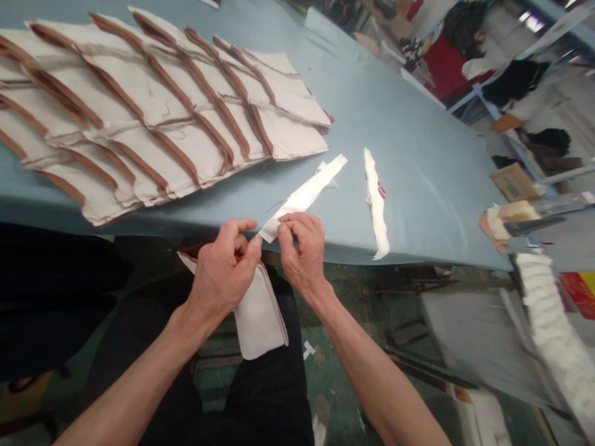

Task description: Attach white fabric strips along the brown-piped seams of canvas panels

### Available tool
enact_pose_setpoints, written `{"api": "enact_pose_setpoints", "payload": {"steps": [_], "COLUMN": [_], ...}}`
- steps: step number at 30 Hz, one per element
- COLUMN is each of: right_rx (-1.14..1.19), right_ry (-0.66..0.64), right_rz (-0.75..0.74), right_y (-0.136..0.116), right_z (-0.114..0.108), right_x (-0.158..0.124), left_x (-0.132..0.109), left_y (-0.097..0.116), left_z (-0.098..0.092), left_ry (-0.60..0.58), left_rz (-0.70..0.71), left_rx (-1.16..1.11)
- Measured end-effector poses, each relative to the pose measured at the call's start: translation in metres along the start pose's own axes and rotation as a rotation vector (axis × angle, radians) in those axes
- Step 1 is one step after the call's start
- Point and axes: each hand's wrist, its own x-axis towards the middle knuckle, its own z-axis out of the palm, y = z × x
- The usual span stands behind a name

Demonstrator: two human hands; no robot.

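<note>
At the table's near edge my right hand [303, 251] is closed, thumb and fingers pinching the near end of a white strip [309, 191]. The strip looks like paper or tape and lies slanted across the tabletop. Beside it, my left hand [223, 272] is closed, its thumb and index tips close to the strip's end. A cream fabric piece [260, 316] with a brown edge hangs below that hand over my lap, its upper part hidden behind the fingers. It appears gripped there; whether the left fingertips also touch the strip I cannot tell.
Overlapping rows of cream fabric pieces [181, 111] with brown edges cover the left of the blue table [418, 167]. A cream cloth strip [375, 204] lies to the right, a small pink object [382, 190] beside it. Shelves with cloth and a cardboard box [515, 181] stand beyond.
</note>
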Motion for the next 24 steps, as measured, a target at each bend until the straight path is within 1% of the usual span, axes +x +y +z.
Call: {"api": "enact_pose_setpoints", "payload": {"steps": [3,5,8,11,14,16,18,21,24], "right_rx": [-0.038,-0.043,0.001,0.081,0.143,0.17,0.195,0.23,0.26], "right_ry": [0.006,0.036,0.046,-0.004,-0.027,-0.028,-0.03,-0.034,-0.025], "right_rz": [0.067,0.106,0.187,0.274,0.307,0.315,0.321,0.336,0.365], "right_y": [0.001,0.004,0.009,0.013,0.014,0.013,0.013,0.014,0.017], "right_z": [0.0,0.001,0.001,-0.001,-0.002,-0.002,-0.003,-0.003,-0.005], "right_x": [0.003,0.006,0.013,0.019,0.02,0.019,0.018,0.019,0.021], "left_x": [0.004,0.006,0.008,0.009,0.009,0.01,0.012,0.016,0.019], "left_y": [-0.003,-0.006,-0.01,-0.009,-0.005,-0.001,0.004,0.01,0.012], "left_z": [0.004,0.007,0.01,0.008,0.003,0.002,0.002,0.005,0.007], "left_ry": [-0.033,-0.086,-0.12,-0.109,-0.07,-0.065,-0.119,-0.242,-0.296], "left_rz": [0.151,0.199,0.2,0.186,0.163,0.155,0.158,0.166,0.164], "left_rx": [0.135,0.218,0.271,0.263,0.252,0.269,0.361,0.54,0.612]}}
